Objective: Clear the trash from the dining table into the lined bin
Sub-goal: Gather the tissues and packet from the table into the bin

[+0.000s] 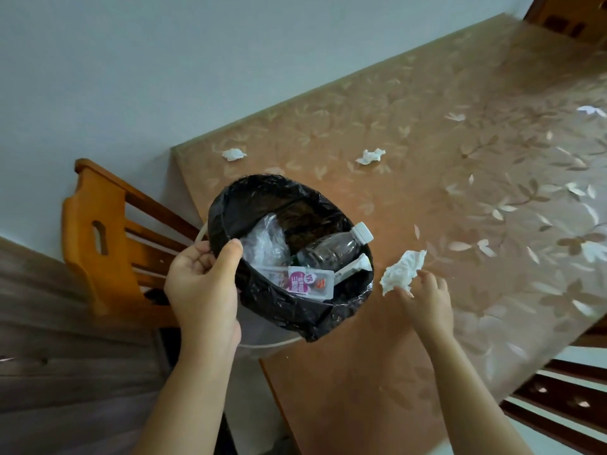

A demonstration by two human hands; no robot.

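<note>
My left hand (pixel 203 284) grips the rim of a white bin lined with a black bag (pixel 230 205), held tilted at the corner of the dining table (pixel 427 208). Inside lie a clear plastic bottle (pixel 331 249), a crumpled clear bag (pixel 266 239) and a pink-and-white packet (pixel 305 280). My right hand (pixel 425 297) pinches a crumpled white tissue (pixel 402 270) just right of the bin, at the table surface. Two more tissue wads (pixel 234 154) (pixel 370 156) lie farther back on the table. Small white scraps (pixel 455 117) (pixel 589 110) lie toward the far right.
An orange wooden chair (pixel 98 238) stands left of the table against the pale wall. A dark chair back (pixel 565 389) shows at the lower right table edge. Another wooden chair (pixel 565 18) stands at the far end. Wood-look floor lies at lower left.
</note>
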